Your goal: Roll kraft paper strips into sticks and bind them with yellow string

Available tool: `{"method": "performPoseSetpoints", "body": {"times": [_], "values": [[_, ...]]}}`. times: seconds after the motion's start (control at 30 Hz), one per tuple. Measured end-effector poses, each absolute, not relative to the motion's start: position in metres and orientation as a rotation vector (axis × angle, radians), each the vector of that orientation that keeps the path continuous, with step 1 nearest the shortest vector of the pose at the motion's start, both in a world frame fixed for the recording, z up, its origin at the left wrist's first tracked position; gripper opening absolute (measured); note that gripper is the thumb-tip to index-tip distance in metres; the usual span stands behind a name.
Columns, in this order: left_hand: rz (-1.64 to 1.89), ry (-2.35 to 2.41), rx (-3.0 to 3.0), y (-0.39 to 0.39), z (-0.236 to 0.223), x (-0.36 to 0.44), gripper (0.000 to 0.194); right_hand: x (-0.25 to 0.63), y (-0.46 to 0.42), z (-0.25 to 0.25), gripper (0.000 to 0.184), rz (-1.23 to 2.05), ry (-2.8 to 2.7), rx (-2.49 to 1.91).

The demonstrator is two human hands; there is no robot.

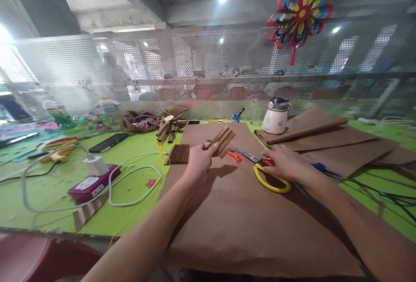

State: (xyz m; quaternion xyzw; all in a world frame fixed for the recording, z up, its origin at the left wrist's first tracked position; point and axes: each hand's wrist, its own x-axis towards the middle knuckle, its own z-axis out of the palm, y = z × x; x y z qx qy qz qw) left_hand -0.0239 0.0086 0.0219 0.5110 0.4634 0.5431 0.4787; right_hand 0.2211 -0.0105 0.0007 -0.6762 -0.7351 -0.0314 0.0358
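A bright green tabletop (136, 206) holds lots of things. A big brown sheet (247, 221) lies on it, in front of the person. To the right of the big brown sheet is a messy pile of brown papers (328, 137). High above the far right side of the sheet hangs a red, blue and yellow paper flower (302, 13).

The right hand (287, 161) is over the right side of the sheet. Its fingers are on the red handle of the scissors (250, 156), but one cannot tell how tight they are. The other handle is yellow. The left hand (199, 160) is over the left side of the sheet, pinching a folded brown strip (224, 141) near its end.

By the far right corner of the sheet stands a white bottle (275, 119). Well to the left of the sheet are a purple power box (94, 184) and a black phone (108, 142). A ridged brown piece (178, 154) lies at its left edge. The little orange tool (234, 156) is on the sheet, and a tiny red star (150, 183) is left of it.
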Motion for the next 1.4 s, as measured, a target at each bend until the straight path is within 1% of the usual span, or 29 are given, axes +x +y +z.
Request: {"method": "performPoseSetpoints", "body": {"times": [0.07, 0.2, 0.33, 0.43, 0.5, 0.57, 0.77, 0.87, 0.97, 1.0, 1.07, 1.13, 1.23, 1.4], "values": [[1.339, 1.121, 1.242, 0.011, 0.021, -0.024, 0.016, 0.221, -0.013, 0.003, 0.044, -0.090, -2.286, -2.141], [1.370, 1.106, 1.226, 0.013, 0.021, -0.026, 0.020, 0.218, -0.019, 0.008, 0.049, -0.070, -2.336, -2.117], [1.421, 1.106, 1.195, 0.012, 0.023, -0.028, 0.023, 0.208, -0.026, 0.007, 0.046, -0.054, -2.399, -2.079], [1.423, 1.114, 1.190, 0.011, 0.024, -0.028, 0.023, 0.205, -0.025, 0.000, 0.053, 0.066, -2.396, -2.028], [1.416, 1.104, 1.181, 0.011, 0.025, -0.028, 0.023, 0.208, -0.019, -0.007, 0.062, 0.217, -2.280, -1.963], [1.416, 1.085, 1.169, 0.012, 0.025, -0.029, 0.022, 0.214, -0.012, -0.014, 0.065, 0.369, -2.139, -1.905], [1.489, 1.056, 1.143, 0.010, 0.028, -0.030, 0.023, 0.228, 0.000, -0.016, 0.042, 0.623, -1.860, -1.789], [1.539, 1.029, 1.121, 0.009, 0.031, -0.031, 0.021, 0.221, -0.010, -0.007, 0.045, 0.714, -1.721, -1.616], [1.605, 0.994, 1.082, 0.009, 0.032, -0.030, 0.021, 0.203, -0.023, 0.002, 0.053, 0.909, -1.588, -1.247], [1.628, 0.983, 1.068, 0.010, 0.032, -0.030, 0.022, 0.195, -0.027, 0.004, 0.053, 0.970, -1.578, -1.147], [1.659, 0.959, 1.045, 0.010, 0.033, -0.029, 0.023, 0.179, -0.035, 0.007, 0.050, 1.061, -1.627, -1.125], [1.674, 0.927, 1.036, 0.010, 0.034, -0.028, 0.024, 0.165, -0.040, 0.009, 0.045, 1.092, -1.682, -1.202], [1.691, 0.893, 1.060, 0.008, 0.035, -0.025, 0.024, 0.149, -0.046, 0.012, 0.042, 1.014, -1.715, -1.275], [1.660, 0.880, 1.140, 0.002, 0.034, -0.019, 0.020, 0.136, -0.056, 0.015, 0.039, 0.915, -1.741, -1.237]]}}
